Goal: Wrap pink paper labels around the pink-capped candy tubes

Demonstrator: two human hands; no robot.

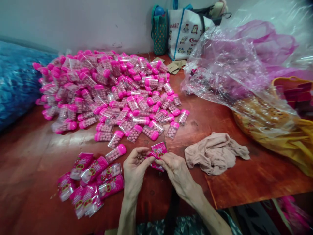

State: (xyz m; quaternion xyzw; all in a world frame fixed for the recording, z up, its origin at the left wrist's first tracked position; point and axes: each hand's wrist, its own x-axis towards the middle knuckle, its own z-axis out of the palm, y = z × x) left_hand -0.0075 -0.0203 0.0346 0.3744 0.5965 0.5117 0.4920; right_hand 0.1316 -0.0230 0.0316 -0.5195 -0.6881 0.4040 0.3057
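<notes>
My left hand (135,168) is closed around a small clear candy container, mostly hidden by the fingers, with pink balls showing at the palm. Thumb and fingers of my right hand (177,168) pinch at its pink end, close against the left fingertips. Exactly what the right fingers grip is hidden. Just beyond and under the hands lie pink printed wrappers (159,148). To the left are several candy containers in pink printed wrappers (90,197). One unwrapped candy container (115,153) with a pink cap lies beside my left hand.
A large heap of pink-capped candy containers (105,88) covers the table's far left. A beige cloth (216,153) lies right of my hands. Clear plastic bags (220,62) spread over a yellow basket (259,114). A blue sack (17,85) stands left, a white bag (184,32) at the wall.
</notes>
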